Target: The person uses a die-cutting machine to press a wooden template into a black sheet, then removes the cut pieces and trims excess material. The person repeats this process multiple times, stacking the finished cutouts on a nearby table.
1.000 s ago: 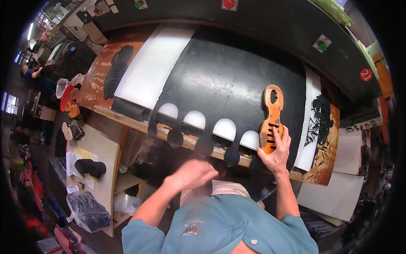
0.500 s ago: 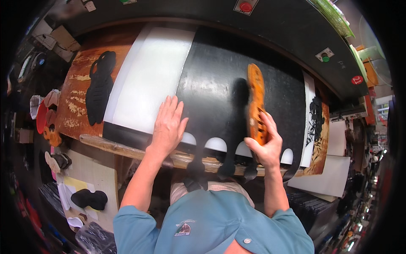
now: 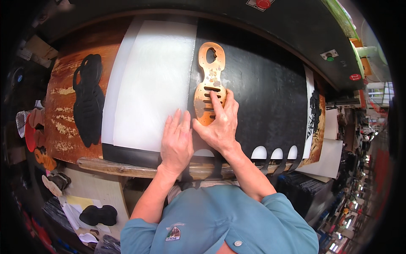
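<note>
Holding the slotted orange template (image 3: 211,72) flat on the left part of the black sheet (image 3: 266,93) with the right hand (image 3: 222,125), hiding the lower right portion. Placing the left hand (image 3: 176,144), empty and straight-fingered, over the white sheet (image 3: 156,76) at the black sheet's left edge, leaving contact unclear. Showing 3 white half-rounds (image 3: 277,154) along the black sheet's near edge.

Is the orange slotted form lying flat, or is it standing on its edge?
Flat, apparently: the orange slotted form shows its broad face upward on the black sheet.
</note>
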Demonstrator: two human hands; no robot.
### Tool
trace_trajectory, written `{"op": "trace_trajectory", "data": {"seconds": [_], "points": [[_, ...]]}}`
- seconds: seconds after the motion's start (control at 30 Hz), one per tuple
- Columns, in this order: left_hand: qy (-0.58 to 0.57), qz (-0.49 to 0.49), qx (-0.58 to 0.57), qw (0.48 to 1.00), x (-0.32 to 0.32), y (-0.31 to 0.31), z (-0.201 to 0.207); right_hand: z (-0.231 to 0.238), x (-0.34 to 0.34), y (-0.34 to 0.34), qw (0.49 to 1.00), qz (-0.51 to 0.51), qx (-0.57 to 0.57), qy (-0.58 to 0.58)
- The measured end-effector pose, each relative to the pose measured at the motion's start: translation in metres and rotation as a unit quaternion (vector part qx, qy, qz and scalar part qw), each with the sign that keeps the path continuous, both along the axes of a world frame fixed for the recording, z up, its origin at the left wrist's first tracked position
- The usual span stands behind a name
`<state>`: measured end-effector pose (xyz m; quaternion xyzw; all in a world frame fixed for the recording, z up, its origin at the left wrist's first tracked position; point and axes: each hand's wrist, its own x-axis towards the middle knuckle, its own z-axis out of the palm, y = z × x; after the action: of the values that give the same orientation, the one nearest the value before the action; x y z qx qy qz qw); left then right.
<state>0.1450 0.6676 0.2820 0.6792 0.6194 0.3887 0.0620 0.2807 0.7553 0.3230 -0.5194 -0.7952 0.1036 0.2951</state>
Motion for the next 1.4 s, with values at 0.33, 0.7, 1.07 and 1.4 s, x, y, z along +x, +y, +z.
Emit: {"op": "trace_trajectory", "data": {"seconds": [0.33,0.7,1.07,1.4], "points": [[-0.031,0.006,0.011,0.999,-0.001,0.006,0.002,-0.003,-0.004,-0.001,0.999,0.006,0.003,-0.04],[-0.25,-0.178,-0.02,0.952,0.034,-0.075,0.021,-0.019,0.087,-0.037,0.991,0.078,0.018,0.104],[-0.033,-0.062,0.021,0.997,0.052,-0.066,-0.023,0.045,0.237,0.017,0.882,-0.125,0.123,0.438],[0.058,0.028,0.111,0.992,0.1,-0.033,-0.001,0.089,0.432,0.075,0.893,-0.18,0.193,0.365]]}}
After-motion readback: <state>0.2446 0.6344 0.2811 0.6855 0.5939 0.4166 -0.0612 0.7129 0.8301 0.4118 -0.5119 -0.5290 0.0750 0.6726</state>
